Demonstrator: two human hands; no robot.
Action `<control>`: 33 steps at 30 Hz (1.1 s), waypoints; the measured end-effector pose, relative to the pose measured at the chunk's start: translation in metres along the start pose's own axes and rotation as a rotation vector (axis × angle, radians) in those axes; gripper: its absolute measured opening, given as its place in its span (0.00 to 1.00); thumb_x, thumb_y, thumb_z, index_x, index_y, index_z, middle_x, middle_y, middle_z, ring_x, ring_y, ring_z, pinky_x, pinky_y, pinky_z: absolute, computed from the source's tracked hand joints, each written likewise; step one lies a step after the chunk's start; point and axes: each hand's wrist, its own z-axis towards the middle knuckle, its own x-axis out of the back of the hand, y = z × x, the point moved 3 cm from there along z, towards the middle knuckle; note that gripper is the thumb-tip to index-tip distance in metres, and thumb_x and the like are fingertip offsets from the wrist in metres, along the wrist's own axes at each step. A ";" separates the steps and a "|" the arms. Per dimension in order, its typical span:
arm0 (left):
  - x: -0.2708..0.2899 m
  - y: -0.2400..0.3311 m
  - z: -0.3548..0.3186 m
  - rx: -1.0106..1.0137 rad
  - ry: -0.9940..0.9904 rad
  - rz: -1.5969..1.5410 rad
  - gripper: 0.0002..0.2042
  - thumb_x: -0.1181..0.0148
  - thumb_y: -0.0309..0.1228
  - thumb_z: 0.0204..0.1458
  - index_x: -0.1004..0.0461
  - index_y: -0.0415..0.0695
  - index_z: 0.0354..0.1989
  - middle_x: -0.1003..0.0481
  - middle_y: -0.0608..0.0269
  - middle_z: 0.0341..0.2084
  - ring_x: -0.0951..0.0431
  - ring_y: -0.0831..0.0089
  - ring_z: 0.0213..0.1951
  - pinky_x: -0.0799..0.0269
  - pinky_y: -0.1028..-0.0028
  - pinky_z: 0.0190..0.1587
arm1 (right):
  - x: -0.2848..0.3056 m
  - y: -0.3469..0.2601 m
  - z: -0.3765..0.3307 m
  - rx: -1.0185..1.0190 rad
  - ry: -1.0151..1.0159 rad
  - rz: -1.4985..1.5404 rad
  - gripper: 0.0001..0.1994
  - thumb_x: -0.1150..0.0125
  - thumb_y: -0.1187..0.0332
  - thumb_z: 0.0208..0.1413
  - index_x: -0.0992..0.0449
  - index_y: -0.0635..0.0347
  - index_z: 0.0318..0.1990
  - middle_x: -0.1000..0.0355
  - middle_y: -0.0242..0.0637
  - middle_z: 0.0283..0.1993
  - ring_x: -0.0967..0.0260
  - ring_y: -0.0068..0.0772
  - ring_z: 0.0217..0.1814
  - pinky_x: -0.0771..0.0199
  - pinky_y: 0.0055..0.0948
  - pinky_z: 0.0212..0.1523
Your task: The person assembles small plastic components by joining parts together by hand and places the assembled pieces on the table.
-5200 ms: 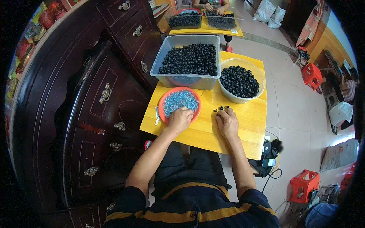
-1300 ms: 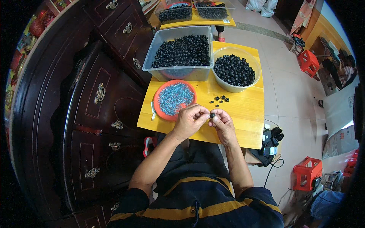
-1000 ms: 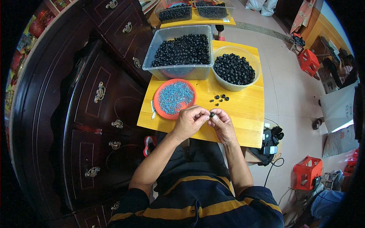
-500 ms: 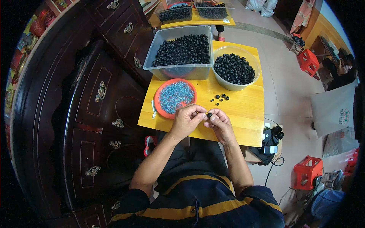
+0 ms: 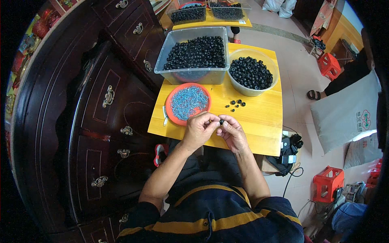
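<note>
The right hand holds a small black bead between thumb and fingers, above the near part of the yellow wooden surface. The left hand comes up to the bead from the left, its thumb and fingers drawn narrow together (whether they grip something tiny or only steady the bead, I cannot tell).

A red plate lies just beyond the left hand, spread with fine blue bits. A white tag sits along the plate's left edge. Farther right, past the right hand, some loose black pieces of different sizes lie in a small group on the surface.

Toward the far edge stands a clear bin holding many black beads, with a round tub of larger-looking ones just to its right. A dark wooden cabinet fills the left side. On the right, a person's leg shows beside a pale bag, and a red stool stands nearer on the tiled floor.
</note>
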 end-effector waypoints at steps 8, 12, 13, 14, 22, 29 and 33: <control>0.002 0.008 0.001 -0.149 0.013 0.173 0.04 0.34 0.18 0.49 0.21 0.38 0.33 0.23 0.65 0.26 0.25 0.79 0.25 0.30 0.76 0.27 | 0.003 0.004 0.002 0.004 -0.052 -0.031 0.11 0.41 0.66 0.65 0.26 0.61 0.50 0.23 0.31 0.42 0.24 0.22 0.38 0.22 0.24 0.43; 0.000 0.001 0.000 -0.090 -0.038 0.117 0.04 0.34 0.19 0.49 0.20 0.39 0.33 0.24 0.66 0.26 0.27 0.79 0.24 0.31 0.76 0.27 | 0.006 0.004 0.000 -0.016 -0.052 -0.040 0.12 0.41 0.64 0.65 0.27 0.61 0.50 0.23 0.32 0.42 0.23 0.23 0.39 0.22 0.24 0.42; 0.000 0.000 0.000 -0.091 -0.040 0.116 0.04 0.34 0.19 0.49 0.20 0.39 0.33 0.24 0.66 0.26 0.27 0.79 0.24 0.31 0.76 0.27 | 0.007 0.004 0.000 -0.014 -0.051 -0.040 0.12 0.41 0.64 0.65 0.27 0.61 0.50 0.23 0.32 0.42 0.23 0.23 0.39 0.22 0.24 0.42; -0.001 -0.002 0.000 -0.088 -0.041 0.120 0.04 0.35 0.19 0.49 0.20 0.38 0.33 0.24 0.66 0.26 0.27 0.80 0.24 0.31 0.77 0.27 | 0.008 0.004 0.000 -0.026 -0.057 -0.053 0.12 0.41 0.63 0.66 0.27 0.61 0.49 0.23 0.32 0.42 0.23 0.23 0.39 0.22 0.24 0.42; -0.003 -0.010 0.002 0.018 -0.051 0.005 0.02 0.35 0.20 0.50 0.21 0.38 0.32 0.24 0.63 0.25 0.23 0.77 0.26 0.29 0.75 0.29 | 0.011 0.000 -0.002 -0.039 -0.058 -0.109 0.13 0.42 0.61 0.66 0.28 0.61 0.49 0.23 0.33 0.41 0.23 0.24 0.39 0.21 0.24 0.43; -0.005 -0.007 0.001 0.029 -0.071 -0.041 0.01 0.36 0.20 0.52 0.21 0.37 0.32 0.24 0.64 0.26 0.23 0.78 0.27 0.28 0.77 0.29 | 0.012 0.000 -0.001 -0.047 -0.086 -0.077 0.11 0.42 0.64 0.66 0.29 0.62 0.49 0.23 0.35 0.40 0.22 0.26 0.39 0.19 0.25 0.43; -0.004 -0.006 0.002 -0.005 -0.087 0.066 0.02 0.35 0.20 0.51 0.20 0.38 0.32 0.24 0.64 0.26 0.23 0.78 0.27 0.28 0.76 0.29 | 0.013 0.002 0.000 -0.038 -0.072 -0.086 0.11 0.41 0.64 0.65 0.28 0.61 0.48 0.24 0.33 0.40 0.23 0.25 0.40 0.20 0.25 0.45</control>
